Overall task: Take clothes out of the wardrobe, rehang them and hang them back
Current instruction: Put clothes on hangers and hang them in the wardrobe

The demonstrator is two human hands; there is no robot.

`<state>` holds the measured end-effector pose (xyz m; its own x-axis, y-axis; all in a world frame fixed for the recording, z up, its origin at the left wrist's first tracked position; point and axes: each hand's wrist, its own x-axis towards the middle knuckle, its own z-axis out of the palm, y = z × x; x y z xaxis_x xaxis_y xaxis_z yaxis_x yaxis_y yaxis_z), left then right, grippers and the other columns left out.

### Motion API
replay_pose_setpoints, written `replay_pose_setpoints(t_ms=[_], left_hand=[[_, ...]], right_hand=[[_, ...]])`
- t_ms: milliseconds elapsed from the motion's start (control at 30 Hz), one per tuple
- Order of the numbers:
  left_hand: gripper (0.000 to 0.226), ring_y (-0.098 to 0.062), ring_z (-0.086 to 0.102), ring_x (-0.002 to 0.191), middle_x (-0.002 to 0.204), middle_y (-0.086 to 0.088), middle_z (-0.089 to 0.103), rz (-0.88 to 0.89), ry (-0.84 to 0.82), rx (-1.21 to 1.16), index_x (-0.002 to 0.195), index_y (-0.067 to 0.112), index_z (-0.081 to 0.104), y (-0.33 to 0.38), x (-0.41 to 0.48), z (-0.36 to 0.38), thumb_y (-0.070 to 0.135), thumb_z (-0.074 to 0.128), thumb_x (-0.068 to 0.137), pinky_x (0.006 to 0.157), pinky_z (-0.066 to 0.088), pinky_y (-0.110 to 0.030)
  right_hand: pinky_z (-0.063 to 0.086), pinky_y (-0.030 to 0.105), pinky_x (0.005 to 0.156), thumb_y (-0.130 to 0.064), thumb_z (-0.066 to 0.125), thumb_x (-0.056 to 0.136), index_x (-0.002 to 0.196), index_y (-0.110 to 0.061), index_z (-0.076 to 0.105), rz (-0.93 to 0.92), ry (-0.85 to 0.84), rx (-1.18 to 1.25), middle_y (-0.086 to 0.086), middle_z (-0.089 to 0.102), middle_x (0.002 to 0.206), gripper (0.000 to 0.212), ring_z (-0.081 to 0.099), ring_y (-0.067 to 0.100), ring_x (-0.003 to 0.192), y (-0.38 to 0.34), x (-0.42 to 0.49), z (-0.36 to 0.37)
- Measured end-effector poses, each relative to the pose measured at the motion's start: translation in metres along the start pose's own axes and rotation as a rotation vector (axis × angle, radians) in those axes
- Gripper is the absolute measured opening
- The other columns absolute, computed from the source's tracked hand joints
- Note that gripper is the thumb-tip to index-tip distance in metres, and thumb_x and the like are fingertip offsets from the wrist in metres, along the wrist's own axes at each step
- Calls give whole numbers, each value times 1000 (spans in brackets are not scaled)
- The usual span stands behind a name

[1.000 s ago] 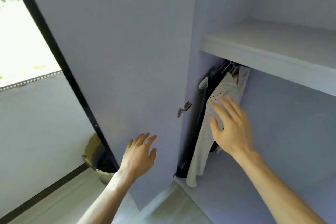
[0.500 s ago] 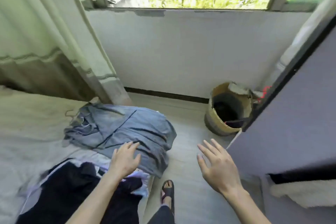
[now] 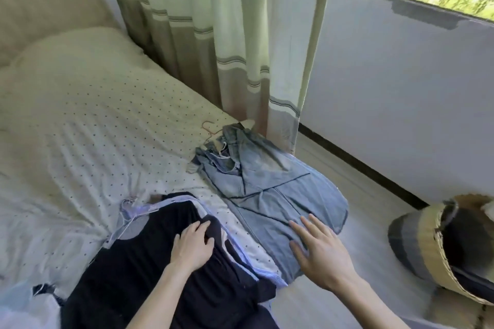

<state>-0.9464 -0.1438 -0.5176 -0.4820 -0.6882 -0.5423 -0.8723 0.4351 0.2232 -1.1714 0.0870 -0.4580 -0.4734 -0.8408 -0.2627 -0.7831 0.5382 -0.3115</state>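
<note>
Two garments on the dotted bed (image 3: 80, 120): a black garment (image 3: 149, 283) near me, a denim shirt (image 3: 270, 195) at the bed's edge, one hanger hook poking out of each. My left hand (image 3: 192, 244) is curled on the black one, can't tell if it's gripping. My right hand (image 3: 323, 251) is spread over the denim hem. Free floor (image 3: 361, 195) on the right, one woven basket (image 3: 427, 246), and a striped curtain (image 3: 240, 61) behind.

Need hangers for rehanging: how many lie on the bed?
2: pink hanger at the denim garment's collar; lavender hanger at the dark garment's neck. More may hide under fabric.
</note>
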Motion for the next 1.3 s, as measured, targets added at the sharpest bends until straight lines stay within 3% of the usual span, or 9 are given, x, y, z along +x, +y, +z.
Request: replay_pose_setpoints(t_ms=[233, 400, 533, 733, 833, 967, 1100, 1167, 1300], left_hand=[[53, -25, 40, 138, 154, -2, 39, -20, -76, 8, 150, 23, 37, -37, 127, -41, 37, 43, 99, 110, 36, -46], [57, -28, 35, 141, 158, -6, 29, -81, -137, -9, 153, 23, 32, -63, 234, -61, 39, 45, 99, 112, 34, -43], [66, -32, 36, 141, 157, -11, 30, -166, -75, -205, 155, 20, 28, -76, 313, -62, 40, 52, 97, 113, 35, -44], [77, -32, 35, 143, 158, -13, 34, -226, 24, -529, 157, 17, 22, -90, 412, -52, 44, 58, 95, 117, 32, -42], [70, -36, 44, 136, 150, -15, 46, -265, 48, -560, 152, 18, 32, -91, 444, -42, 50, 56, 94, 113, 37, -45], [54, -40, 58, 114, 122, -17, 64, -297, 252, -549, 129, 15, 50, -81, 448, -37, 55, 55, 93, 95, 48, -42], [34, -30, 61, 84, 82, 7, 62, -275, 382, -579, 99, 29, 49, -60, 420, -51, 62, 51, 92, 65, 38, -33], [28, -27, 59, 75, 73, 13, 58, -204, 450, -594, 92, 31, 48, -46, 397, -64, 60, 50, 93, 61, 36, -31], [27, -11, 60, 65, 67, 8, 61, -40, 525, -644, 88, 33, 51, -12, 333, -84, 60, 53, 92, 53, 41, -25]], right_hand=[[8, 36, 124, -57, 26, 103, 158, -39, 20, -56, -259, -147, -4, 13, 168, 58, 3, 19, 156, -38, 165, 31], [9, 43, 124, -56, 25, 102, 160, -37, 11, 10, -413, -198, 2, 1, 169, 62, -3, 24, 156, -41, 265, 76], [2, 52, 123, -62, 26, 100, 158, -43, -4, 69, -512, -221, 0, -17, 167, 68, -18, 30, 153, -31, 303, 126], [2, 57, 119, -64, 24, 98, 152, -50, -20, 108, -574, -223, -7, -39, 158, 71, -24, 29, 151, -7, 313, 191], [-2, 57, 120, -65, 24, 98, 150, -52, -21, 113, -582, -192, -12, -46, 149, 70, -28, 27, 150, 1, 319, 203], [-4, 58, 120, -67, 26, 97, 154, -52, -12, 132, -632, -161, -12, -34, 160, 70, -26, 25, 151, 9, 327, 203], [2, 55, 121, -67, 29, 97, 157, -49, 2, 195, -686, -36, -7, -16, 167, 68, -15, 23, 154, 5, 324, 189], [6, 49, 123, -65, 32, 98, 158, -45, 8, 243, -665, 79, -4, -4, 169, 67, -6, 22, 155, 2, 315, 175], [9, 29, 124, -61, 40, 100, 158, -35, 24, 311, -508, 339, -4, 19, 167, 66, 8, 13, 155, 4, 271, 126]])
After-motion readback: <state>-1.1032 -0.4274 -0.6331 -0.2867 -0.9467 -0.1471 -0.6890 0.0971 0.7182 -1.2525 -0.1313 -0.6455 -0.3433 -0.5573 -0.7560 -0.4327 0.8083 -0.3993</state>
